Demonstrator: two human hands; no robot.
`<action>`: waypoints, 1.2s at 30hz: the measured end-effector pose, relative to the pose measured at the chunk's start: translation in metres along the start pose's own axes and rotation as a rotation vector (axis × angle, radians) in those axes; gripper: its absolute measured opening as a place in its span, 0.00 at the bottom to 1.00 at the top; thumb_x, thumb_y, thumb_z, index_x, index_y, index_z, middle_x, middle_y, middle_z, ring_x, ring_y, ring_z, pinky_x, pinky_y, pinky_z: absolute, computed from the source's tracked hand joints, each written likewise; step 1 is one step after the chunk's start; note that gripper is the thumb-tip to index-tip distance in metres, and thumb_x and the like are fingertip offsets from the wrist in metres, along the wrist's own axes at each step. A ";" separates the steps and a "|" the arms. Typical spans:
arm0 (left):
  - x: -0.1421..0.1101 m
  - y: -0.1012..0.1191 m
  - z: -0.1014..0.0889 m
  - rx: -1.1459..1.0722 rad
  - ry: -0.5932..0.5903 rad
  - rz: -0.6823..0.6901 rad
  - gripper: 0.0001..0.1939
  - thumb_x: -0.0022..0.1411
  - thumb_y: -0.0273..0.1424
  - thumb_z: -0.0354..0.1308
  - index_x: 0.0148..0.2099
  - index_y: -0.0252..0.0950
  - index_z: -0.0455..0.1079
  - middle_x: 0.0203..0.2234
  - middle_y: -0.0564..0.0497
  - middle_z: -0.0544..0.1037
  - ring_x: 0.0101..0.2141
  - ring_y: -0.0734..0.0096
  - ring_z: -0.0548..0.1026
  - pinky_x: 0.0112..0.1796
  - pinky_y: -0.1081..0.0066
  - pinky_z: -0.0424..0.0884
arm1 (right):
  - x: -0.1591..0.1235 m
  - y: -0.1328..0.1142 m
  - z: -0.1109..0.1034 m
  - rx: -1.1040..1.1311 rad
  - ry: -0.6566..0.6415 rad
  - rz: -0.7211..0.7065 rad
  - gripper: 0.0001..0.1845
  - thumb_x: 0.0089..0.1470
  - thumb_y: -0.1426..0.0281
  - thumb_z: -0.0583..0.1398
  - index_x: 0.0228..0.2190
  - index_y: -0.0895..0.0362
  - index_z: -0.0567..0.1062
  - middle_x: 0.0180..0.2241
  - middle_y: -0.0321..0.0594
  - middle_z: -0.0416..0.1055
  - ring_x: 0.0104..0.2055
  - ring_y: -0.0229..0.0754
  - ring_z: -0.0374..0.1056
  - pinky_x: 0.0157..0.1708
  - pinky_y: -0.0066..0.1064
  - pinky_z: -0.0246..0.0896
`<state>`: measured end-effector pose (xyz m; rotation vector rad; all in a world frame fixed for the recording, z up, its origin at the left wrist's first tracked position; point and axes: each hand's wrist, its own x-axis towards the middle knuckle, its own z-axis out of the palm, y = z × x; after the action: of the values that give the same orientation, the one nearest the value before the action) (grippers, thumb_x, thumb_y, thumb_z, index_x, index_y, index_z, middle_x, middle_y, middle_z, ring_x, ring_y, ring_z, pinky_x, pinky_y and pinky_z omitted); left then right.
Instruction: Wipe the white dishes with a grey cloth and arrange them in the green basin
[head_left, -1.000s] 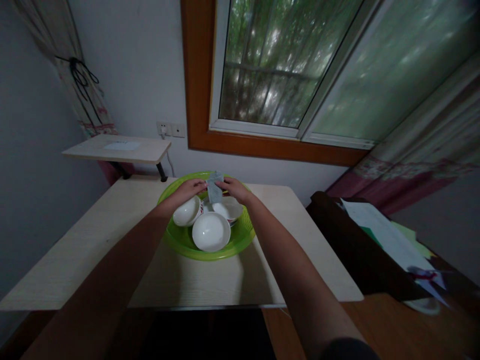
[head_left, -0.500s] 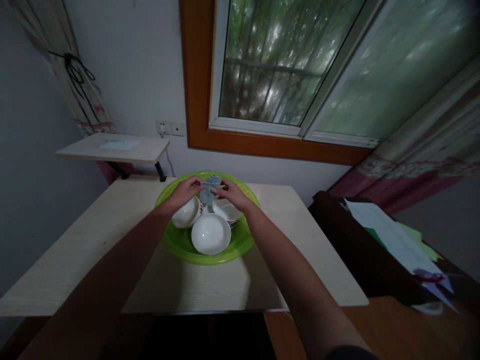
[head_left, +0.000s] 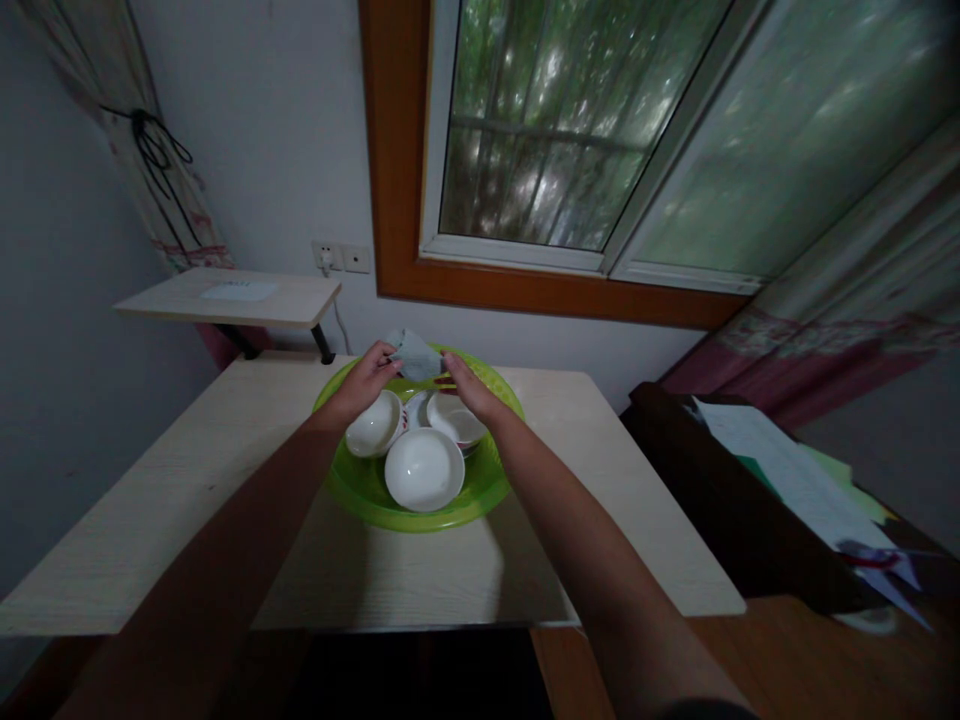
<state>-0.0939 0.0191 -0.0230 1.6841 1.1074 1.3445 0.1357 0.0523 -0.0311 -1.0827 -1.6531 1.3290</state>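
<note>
A green plastic basin point(head_left: 360, 490) stands on a pale wooden table point(head_left: 187, 470) and holds three white bowls: one in front point(head_left: 424, 468), one on the left point(head_left: 373, 425), one at the back right point(head_left: 457, 420). Both my hands hover over the basin's far rim. My left hand point(head_left: 367, 378) pinches a small grey-blue cloth point(head_left: 415, 355) that is folded and held above the bowls. My right hand point(head_left: 465, 385) reaches toward the cloth with fingers partly stretched, touching or just short of its lower edge.
A small wall shelf point(head_left: 225, 297) with a white sheet juts out at the back left. A wall socket point(head_left: 341, 258) sits below the window point(head_left: 540, 130). A dark piece of furniture with papers point(head_left: 780, 470) stands on the right. Curtains hang at both sides.
The cloth hung down between both hands; now it is lifted and gathered toward my left hand, while my right hand has loosened its hold on it.
</note>
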 end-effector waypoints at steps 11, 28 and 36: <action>-0.007 0.008 0.002 -0.223 -0.088 -0.098 0.14 0.57 0.40 0.60 0.38 0.40 0.60 0.33 0.53 0.71 0.36 0.67 0.72 0.39 0.69 0.70 | -0.001 -0.001 -0.004 -0.073 -0.052 -0.018 0.32 0.66 0.43 0.47 0.52 0.53 0.73 0.55 0.47 0.75 0.43 0.42 0.73 0.39 0.31 0.69; -0.003 -0.005 0.002 -0.014 -0.012 -0.102 0.11 0.61 0.41 0.57 0.38 0.42 0.61 0.29 0.55 0.69 0.32 0.67 0.72 0.34 0.70 0.68 | -0.002 -0.003 0.000 0.138 -0.016 -0.111 0.22 0.44 0.57 0.69 0.36 0.52 0.68 0.35 0.32 0.70 0.38 0.39 0.68 0.39 0.30 0.66; 0.004 -0.017 0.002 0.061 0.017 -0.111 0.19 0.64 0.41 0.60 0.52 0.44 0.59 0.31 0.54 0.77 0.31 0.66 0.76 0.32 0.68 0.69 | 0.003 0.002 -0.002 0.132 0.033 -0.146 0.23 0.48 0.55 0.66 0.38 0.49 0.61 0.29 0.27 0.62 0.31 0.36 0.63 0.29 0.26 0.60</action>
<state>-0.0949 0.0290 -0.0375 1.6314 1.2443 1.2687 0.1365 0.0558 -0.0323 -0.8847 -1.5652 1.2984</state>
